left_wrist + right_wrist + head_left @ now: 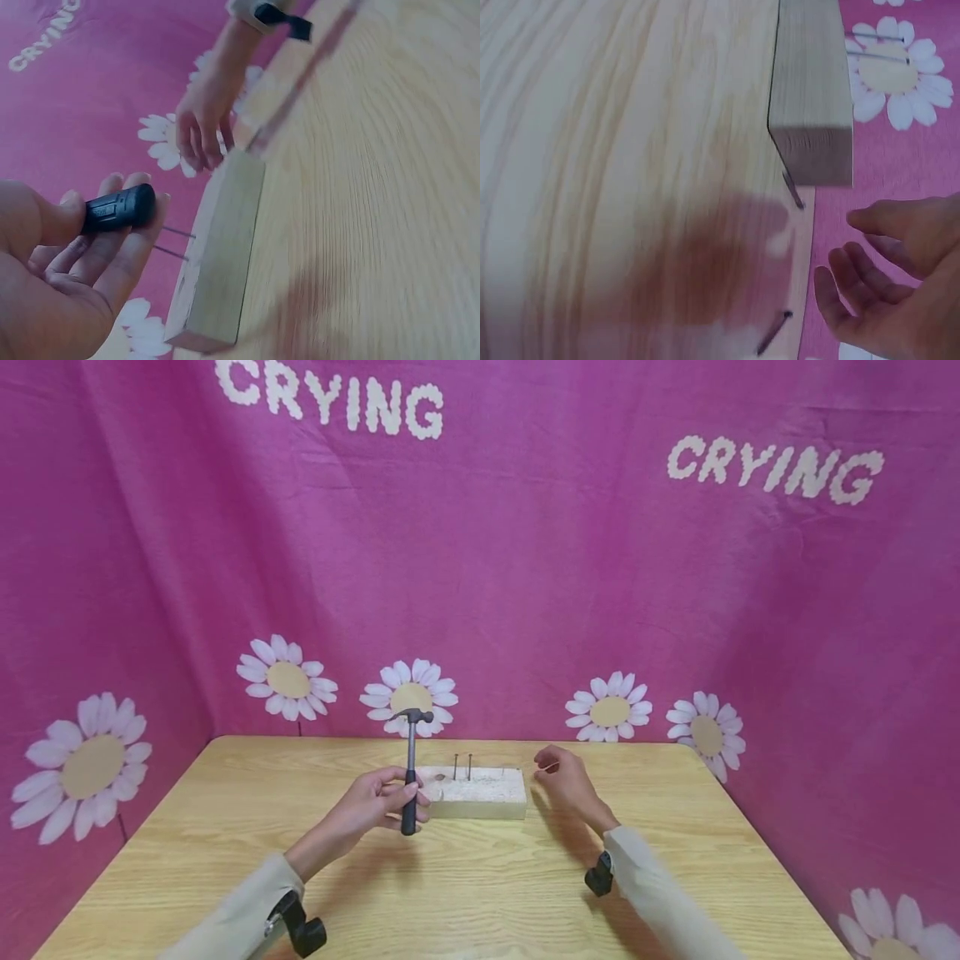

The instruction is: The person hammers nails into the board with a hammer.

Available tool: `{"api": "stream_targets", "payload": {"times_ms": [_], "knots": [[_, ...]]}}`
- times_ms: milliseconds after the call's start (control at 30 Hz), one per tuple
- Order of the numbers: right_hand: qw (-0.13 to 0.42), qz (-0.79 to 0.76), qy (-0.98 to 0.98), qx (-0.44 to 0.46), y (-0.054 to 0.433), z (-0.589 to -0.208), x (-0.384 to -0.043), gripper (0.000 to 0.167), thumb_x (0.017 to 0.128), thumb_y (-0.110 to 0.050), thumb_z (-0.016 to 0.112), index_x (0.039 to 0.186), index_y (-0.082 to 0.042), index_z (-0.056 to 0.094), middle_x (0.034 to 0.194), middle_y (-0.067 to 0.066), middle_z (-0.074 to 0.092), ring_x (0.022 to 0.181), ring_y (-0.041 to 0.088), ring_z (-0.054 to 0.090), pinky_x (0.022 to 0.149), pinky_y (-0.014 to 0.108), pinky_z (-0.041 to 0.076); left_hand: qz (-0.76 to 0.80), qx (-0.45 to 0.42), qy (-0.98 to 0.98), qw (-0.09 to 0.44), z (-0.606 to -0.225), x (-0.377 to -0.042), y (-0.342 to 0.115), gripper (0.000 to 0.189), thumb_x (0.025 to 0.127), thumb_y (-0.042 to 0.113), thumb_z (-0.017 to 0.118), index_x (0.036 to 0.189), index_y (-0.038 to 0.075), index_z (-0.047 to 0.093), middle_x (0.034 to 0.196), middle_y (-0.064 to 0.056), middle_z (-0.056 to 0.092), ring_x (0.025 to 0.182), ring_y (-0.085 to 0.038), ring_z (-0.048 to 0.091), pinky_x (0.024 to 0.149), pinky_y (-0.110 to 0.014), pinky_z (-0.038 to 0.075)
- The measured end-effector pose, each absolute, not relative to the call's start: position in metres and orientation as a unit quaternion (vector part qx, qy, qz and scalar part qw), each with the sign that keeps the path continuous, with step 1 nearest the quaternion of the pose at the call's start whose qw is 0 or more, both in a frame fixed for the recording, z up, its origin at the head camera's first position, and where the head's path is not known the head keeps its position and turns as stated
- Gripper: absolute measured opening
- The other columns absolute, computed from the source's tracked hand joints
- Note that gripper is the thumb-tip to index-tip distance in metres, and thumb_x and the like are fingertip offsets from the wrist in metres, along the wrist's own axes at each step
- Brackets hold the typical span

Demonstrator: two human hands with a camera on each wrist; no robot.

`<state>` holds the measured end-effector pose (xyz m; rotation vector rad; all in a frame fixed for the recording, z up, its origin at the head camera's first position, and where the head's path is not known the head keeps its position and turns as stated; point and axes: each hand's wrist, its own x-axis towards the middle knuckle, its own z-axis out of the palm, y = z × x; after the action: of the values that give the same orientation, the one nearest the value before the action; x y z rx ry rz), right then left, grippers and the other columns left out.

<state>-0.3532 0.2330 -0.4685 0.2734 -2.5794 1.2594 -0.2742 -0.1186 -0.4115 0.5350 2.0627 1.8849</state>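
My left hand (366, 803) grips a claw hammer (410, 777) by its black handle, with the head pointing up. The handle's butt end faces the camera in the left wrist view. Behind the hammer lies a pale wooden block (483, 795), and two nails (469, 767) stand upright in its top. Just beyond the block's right end is my right hand (567, 783), its fingers loosely bent and holding nothing. Close to that hand, the right wrist view shows one loose nail (793, 190) beside the block's end and another loose nail (774, 333) farther from it.
A light wood-grain table (480, 893) carries everything. Its back edge runs close behind the block, against a pink curtain (525, 610) with daisies and lettering. The curtain also hangs along the left and right sides.
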Motion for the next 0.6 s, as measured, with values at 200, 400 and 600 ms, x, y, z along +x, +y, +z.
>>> {"api": "stream_targets", "payload": {"times_ms": [200, 400, 600], "knots": [[0.118, 0.388, -0.911, 0.079, 0.254, -0.465, -0.353, 0.022, 0.090, 0.007, 0.071, 0.111, 0.012, 0.065, 0.111, 0.031, 0.069, 0.099, 0.043, 0.070, 0.091, 0.054, 0.057, 0.644, 0.188, 0.728, 0.140, -0.416, -0.274, -0.118, 0.035, 0.108, 0.014, 0.059, 0.130, -0.014, 0.055, 0.114, -0.024, 0.073, 0.095, -0.027, 0.077, 0.082, -0.046, 0.063], [0.094, 0.321, -0.942, 0.036, 0.273, -0.462, -0.350, 0.028, 0.089, -0.002, 0.075, 0.112, 0.010, 0.064, 0.110, 0.029, 0.068, 0.103, 0.043, 0.066, 0.089, 0.056, 0.054, 0.619, 0.196, 0.749, 0.129, -0.419, -0.277, -0.120, 0.039, 0.108, 0.015, 0.060, 0.133, -0.014, 0.056, 0.114, -0.029, 0.073, 0.093, -0.030, 0.078, 0.079, -0.043, 0.063], [0.061, 0.312, -0.947, 0.033, 0.282, -0.467, -0.345, 0.014, 0.083, -0.001, 0.078, 0.090, 0.007, 0.069, 0.085, 0.011, 0.067, 0.081, 0.024, 0.061, 0.072, 0.039, 0.054, 0.599, 0.199, 0.765, 0.126, -0.419, -0.278, -0.121, 0.036, 0.108, 0.013, 0.059, 0.130, -0.015, 0.060, 0.105, -0.027, 0.074, 0.086, -0.028, 0.078, 0.072, -0.040, 0.063]]}}
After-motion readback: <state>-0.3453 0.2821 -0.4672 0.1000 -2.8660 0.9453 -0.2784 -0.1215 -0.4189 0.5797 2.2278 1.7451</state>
